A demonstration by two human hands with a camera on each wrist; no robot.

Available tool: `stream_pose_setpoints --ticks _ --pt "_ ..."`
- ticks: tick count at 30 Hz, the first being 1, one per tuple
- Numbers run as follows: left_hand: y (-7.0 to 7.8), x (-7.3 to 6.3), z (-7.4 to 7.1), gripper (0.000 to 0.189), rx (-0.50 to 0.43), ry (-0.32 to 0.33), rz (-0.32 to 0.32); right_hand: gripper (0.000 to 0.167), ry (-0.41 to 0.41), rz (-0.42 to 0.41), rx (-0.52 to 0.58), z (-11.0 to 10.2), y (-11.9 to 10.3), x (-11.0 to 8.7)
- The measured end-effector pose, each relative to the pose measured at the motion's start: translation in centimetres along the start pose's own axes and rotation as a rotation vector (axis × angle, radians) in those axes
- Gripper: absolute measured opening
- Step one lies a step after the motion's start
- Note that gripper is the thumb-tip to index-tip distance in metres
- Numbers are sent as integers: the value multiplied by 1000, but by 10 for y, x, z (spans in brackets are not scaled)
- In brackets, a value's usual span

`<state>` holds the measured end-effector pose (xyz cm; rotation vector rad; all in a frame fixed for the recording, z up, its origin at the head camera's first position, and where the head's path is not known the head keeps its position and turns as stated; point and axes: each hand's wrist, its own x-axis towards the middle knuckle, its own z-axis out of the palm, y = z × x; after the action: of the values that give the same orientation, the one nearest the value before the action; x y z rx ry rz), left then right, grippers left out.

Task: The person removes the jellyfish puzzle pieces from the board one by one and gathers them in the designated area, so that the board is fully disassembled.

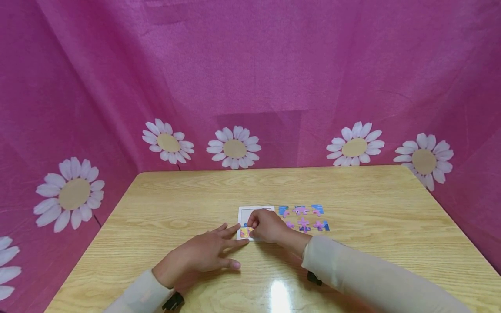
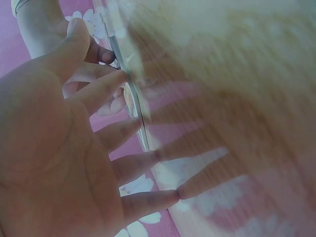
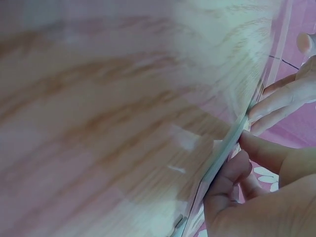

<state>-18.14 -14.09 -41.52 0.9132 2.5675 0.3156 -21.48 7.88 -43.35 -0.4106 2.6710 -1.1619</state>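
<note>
A white-rimmed puzzle tray [image 1: 256,208] lies flat on the table. In its near left corner is a yellow puzzle piece [image 1: 244,232] with a bit of blue above. My right hand [image 1: 268,226] reaches over the tray, thumb and fingers bent together at this piece's right side, pinching at it; the fingers cover part of it. My left hand [image 1: 207,252] lies to the left with spread, straight fingers. Two of its fingertips touch the tray's left and near rim. In the left wrist view the left palm [image 2: 54,143] shows, fingers extended.
Right of the tray, several loose pink and blue puzzle pieces [image 1: 301,210] lie in two rows, the nearer row partly beside my right wrist. The wooden table [image 1: 188,195] runs back to a magenta curtain [image 1: 250,65] with printed daisies.
</note>
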Motion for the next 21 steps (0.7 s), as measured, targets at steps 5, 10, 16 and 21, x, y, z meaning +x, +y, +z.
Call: stream_pose_setpoints --ticks 5,10,16,21 --pt "-1 0 1 69 2 1 5 23 15 -7 21 0 1 0" --pt "-1 0 1 69 8 4 12 17 24 -1 111 0 2 1" --pt "0 0 0 68 9 7 20 13 41 10 187 1 2 3" --pt "0 0 0 68 0 13 33 13 48 16 185 1 2 4"
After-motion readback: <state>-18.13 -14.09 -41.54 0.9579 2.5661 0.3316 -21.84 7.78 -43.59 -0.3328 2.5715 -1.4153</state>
